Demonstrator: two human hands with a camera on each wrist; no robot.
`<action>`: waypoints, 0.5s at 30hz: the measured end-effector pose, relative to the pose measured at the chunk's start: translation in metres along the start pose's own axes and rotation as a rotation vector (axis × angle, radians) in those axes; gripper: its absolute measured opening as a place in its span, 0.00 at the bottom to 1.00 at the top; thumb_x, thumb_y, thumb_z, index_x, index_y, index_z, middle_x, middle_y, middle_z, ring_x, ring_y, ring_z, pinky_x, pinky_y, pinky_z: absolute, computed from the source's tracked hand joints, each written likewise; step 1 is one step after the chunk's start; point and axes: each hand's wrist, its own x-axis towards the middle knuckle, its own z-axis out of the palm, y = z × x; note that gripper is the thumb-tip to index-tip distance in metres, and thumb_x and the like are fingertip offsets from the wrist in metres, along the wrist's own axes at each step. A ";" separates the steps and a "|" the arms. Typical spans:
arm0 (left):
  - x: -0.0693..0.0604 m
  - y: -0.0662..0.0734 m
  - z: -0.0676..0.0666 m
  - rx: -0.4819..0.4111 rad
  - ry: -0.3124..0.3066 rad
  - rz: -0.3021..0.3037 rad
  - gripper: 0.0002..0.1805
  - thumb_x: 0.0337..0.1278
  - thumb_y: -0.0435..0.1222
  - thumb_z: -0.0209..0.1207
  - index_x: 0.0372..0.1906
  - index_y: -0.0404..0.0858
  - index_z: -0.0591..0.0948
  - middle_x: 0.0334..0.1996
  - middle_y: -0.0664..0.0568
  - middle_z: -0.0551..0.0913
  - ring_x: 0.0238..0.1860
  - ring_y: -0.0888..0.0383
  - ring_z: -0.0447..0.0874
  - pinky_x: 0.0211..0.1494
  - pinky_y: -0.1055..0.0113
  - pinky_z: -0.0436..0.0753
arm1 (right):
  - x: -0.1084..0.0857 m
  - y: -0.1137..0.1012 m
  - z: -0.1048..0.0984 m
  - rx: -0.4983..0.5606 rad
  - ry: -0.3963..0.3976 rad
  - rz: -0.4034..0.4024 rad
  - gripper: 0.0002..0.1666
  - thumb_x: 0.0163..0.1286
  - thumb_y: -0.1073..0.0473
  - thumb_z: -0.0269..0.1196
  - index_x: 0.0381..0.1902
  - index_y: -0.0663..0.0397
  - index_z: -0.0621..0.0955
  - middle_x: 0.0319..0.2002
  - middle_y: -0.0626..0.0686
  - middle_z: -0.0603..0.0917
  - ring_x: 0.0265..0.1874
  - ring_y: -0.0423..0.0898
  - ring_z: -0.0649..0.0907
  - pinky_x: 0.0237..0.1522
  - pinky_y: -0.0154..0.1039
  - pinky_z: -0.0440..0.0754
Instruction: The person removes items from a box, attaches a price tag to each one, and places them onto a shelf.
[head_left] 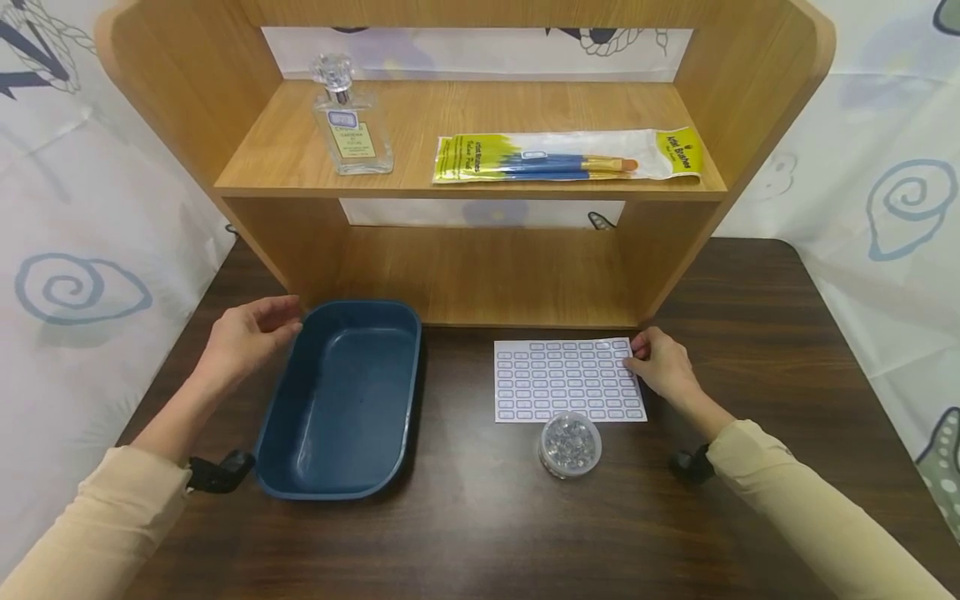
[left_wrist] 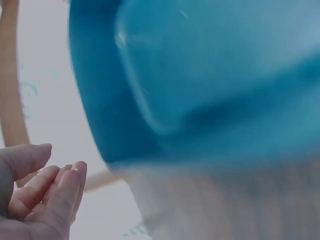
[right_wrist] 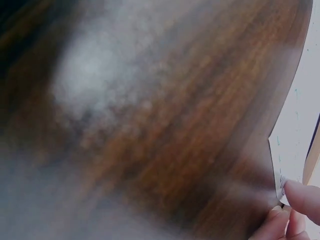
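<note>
My right hand [head_left: 663, 367] pinches the upper right edge of a white sheet of small labels [head_left: 570, 379]. In the right wrist view the thumb [right_wrist: 302, 197] lies over the corner of the label sheet [right_wrist: 295, 115], with fingers beneath it. Just below the sheet stands a round clear jar [head_left: 570, 444] of shiny transparent bits. Over by the far left corner of a blue plastic bin [head_left: 341, 400], my left hand [head_left: 251, 333] hovers with loosely bent fingers. The left wrist view shows its thumb apart from the fingers [left_wrist: 62, 192] and nothing held.
A wooden shelf unit [head_left: 480, 279] stands at the back of the dark table [head_left: 480, 533]. Its upper shelf carries a glass perfume bottle [head_left: 352, 133] and a packet of artist brushes [head_left: 566, 157], each with a small label. Patterned white cloth [head_left: 82, 208] hangs around.
</note>
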 end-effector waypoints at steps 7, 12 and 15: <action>-0.001 0.066 0.043 -0.306 -0.173 0.078 0.26 0.65 0.37 0.55 0.65 0.33 0.67 0.60 0.38 0.74 0.59 0.45 0.74 0.55 0.70 0.76 | -0.002 0.003 0.000 0.028 0.045 -0.031 0.11 0.60 0.69 0.63 0.39 0.66 0.74 0.33 0.61 0.78 0.32 0.52 0.75 0.32 0.38 0.70; 0.002 0.101 0.092 -0.525 -0.342 -0.009 0.29 0.63 0.33 0.55 0.67 0.32 0.63 0.63 0.37 0.70 0.62 0.46 0.71 0.64 0.52 0.69 | -0.003 0.004 0.002 0.046 0.070 -0.038 0.10 0.60 0.69 0.62 0.39 0.66 0.75 0.32 0.61 0.78 0.30 0.52 0.76 0.31 0.38 0.71; 0.006 0.110 0.120 -0.626 -0.384 -0.093 0.30 0.63 0.29 0.54 0.68 0.27 0.60 0.64 0.33 0.66 0.63 0.43 0.69 0.64 0.53 0.69 | -0.002 0.004 0.004 0.062 0.086 -0.052 0.09 0.60 0.70 0.62 0.38 0.66 0.75 0.32 0.61 0.78 0.30 0.52 0.76 0.31 0.37 0.71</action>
